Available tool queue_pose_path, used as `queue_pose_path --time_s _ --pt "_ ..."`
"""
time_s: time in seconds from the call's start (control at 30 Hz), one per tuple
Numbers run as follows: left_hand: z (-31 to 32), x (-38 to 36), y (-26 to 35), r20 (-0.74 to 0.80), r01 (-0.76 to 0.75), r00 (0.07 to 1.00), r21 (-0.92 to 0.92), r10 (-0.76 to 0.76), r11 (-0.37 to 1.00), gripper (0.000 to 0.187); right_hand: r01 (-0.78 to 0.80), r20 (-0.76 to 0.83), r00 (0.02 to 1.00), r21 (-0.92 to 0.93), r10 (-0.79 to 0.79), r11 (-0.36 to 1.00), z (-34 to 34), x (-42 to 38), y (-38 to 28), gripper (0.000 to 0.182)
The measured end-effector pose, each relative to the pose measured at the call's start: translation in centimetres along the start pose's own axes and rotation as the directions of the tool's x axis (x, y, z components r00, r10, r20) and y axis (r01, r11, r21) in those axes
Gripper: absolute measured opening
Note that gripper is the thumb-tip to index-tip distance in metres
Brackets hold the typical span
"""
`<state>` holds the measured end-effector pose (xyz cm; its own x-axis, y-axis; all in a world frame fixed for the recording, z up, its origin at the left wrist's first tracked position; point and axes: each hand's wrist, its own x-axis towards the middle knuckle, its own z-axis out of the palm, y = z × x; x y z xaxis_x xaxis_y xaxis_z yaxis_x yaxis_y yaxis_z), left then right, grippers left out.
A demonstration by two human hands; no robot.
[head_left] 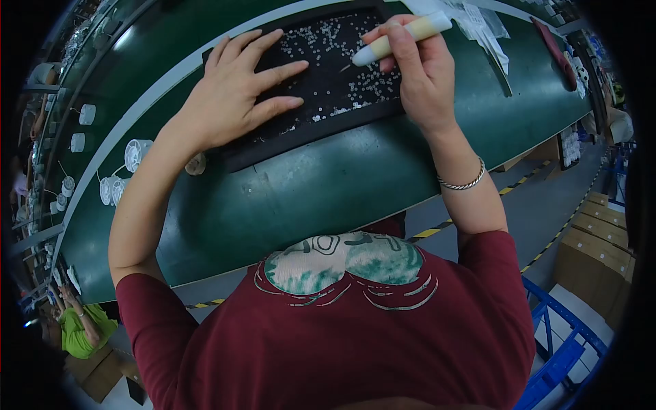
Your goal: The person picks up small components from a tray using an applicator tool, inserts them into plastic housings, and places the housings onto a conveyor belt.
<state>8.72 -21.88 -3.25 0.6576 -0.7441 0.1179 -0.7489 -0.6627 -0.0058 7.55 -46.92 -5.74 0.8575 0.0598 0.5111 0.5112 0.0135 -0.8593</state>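
Observation:
A black tray [273, 152] holds many tiny whitish discs [372, 87] scattered across its dark bottom. My left hand [236, 92] lies over the tray's left side, fingers spread and holding nothing. In my right hand [425, 72] is a thick cream-coloured needle-tipped tool [391, 46] with a pale end at the needle. Thumb and fingers wrap round its body above the tray's right side. The thin needle points down and left, close over the discs.
The tray rests on a green work surface [328, 171] with a pale edge strip. White spools [137, 156] stand left; clear plastic bags [471, 24] and a dark red object [553, 53] are at right. Cardboard boxes [591, 256] and a blue frame [564, 355] stand below. Another person [85, 328] is at lower left.

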Motion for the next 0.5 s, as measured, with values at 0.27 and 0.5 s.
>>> queue_pose_path --time_s 0.27,0.5 --pt "1.2 0.2 1.1 -0.200 -0.007 0.980 -0.092 -0.012 0.996 0.028 -0.002 0.042 0.999 -0.010 0.002 1.000 0.2 -0.2 0.4 0.020" --pt "-0.4 -2.7 1.0 -0.473 0.148 0.842 -0.261 -0.260 0.954 0.008 0.081 0.207 0.978 -0.234 -0.032 0.969 0.3 -1.0 0.4 0.015"
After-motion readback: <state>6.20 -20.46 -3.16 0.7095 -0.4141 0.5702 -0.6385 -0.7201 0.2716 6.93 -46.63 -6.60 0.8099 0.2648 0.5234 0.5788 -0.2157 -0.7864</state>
